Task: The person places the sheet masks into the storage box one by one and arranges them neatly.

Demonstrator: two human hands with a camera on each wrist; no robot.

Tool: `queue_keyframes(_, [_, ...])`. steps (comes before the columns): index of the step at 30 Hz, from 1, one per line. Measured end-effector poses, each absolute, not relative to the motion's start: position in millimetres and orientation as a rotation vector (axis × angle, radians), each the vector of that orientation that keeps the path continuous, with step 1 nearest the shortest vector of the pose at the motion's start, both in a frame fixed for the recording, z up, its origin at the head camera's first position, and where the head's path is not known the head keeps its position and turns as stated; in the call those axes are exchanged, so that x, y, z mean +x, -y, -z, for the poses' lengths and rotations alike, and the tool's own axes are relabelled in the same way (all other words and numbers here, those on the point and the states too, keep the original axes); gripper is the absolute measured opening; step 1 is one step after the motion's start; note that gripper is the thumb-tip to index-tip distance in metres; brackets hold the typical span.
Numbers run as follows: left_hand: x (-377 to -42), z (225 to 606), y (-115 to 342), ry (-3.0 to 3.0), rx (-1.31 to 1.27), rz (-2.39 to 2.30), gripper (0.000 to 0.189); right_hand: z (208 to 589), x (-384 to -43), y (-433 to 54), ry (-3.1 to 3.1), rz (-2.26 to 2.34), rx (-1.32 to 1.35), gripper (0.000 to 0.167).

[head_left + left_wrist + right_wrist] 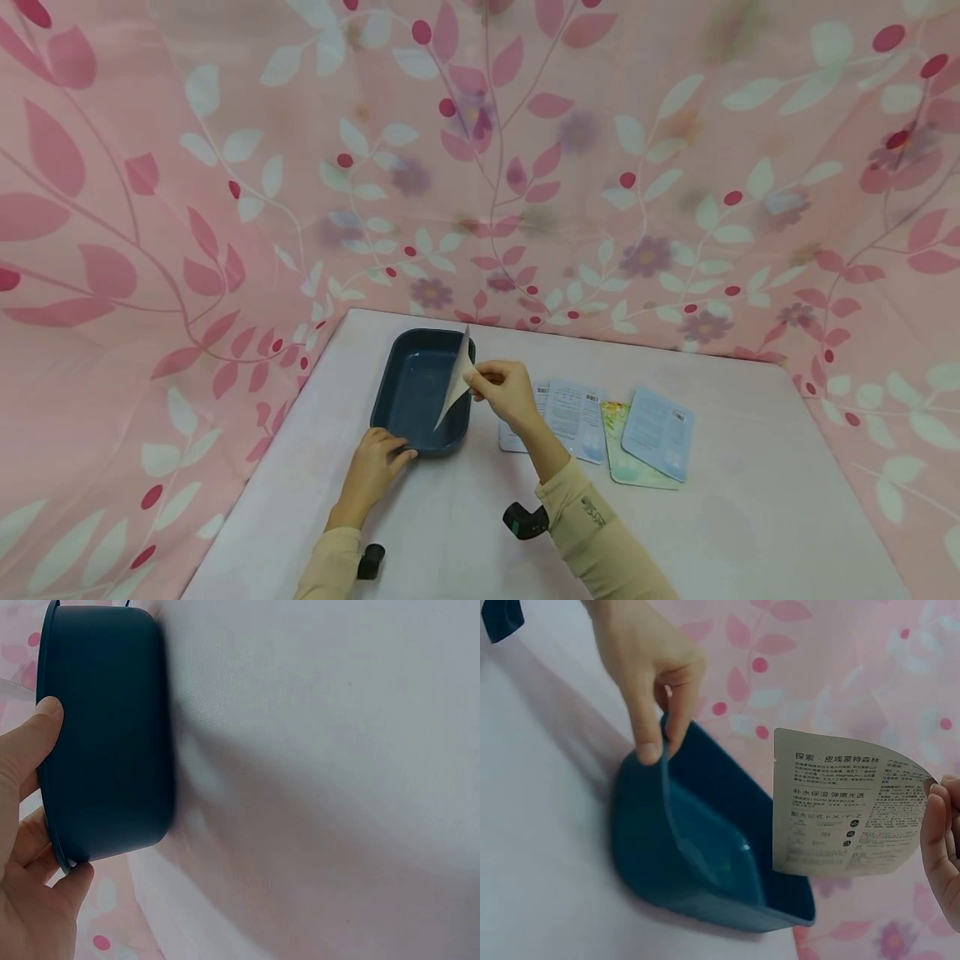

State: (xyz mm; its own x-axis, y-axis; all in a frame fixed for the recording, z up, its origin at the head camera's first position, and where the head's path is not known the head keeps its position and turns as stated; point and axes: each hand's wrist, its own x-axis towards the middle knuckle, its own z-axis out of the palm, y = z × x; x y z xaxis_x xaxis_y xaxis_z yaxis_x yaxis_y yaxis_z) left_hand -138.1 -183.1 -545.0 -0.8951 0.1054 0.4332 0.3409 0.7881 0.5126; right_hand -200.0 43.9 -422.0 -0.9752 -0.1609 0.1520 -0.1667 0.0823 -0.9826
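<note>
My right hand (506, 392) pinches one packet (832, 806) over the bin (422, 383), unreleased; the fingers of my left hand (372, 467) grip its near end. I see none inside yet; the other packets (572, 417) lie on the surface (750, 500).

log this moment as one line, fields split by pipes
left hand: grips dark blue tub by its rim | right hand: pinches printed packet at tub's opening | other packets: on white table, right of tub

I see tray (414, 385) on table (750, 467), centre-left of head frame | sachet (459, 377) over tray's right side | packets (573, 415) on table, right of centre | backdrop (525, 150) behind, upper frame
</note>
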Motion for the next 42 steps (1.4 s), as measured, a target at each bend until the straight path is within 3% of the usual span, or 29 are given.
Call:
queue_keyframes(23, [-138,547,185,2.580,-0.340,0.850,0.023,487,-199,-37,2.425,-2.102,-0.094,0.016])
queue_keyframes(36, [-139,549,184,2.575,-0.344,0.852,0.023,500,-202,-22,2.486,-2.013,-0.009,0.015])
queue_keyframes(42, [-138,550,185,2.569,-0.348,0.844,0.023,505,-204,-9,2.540,-1.799,0.079,0.032])
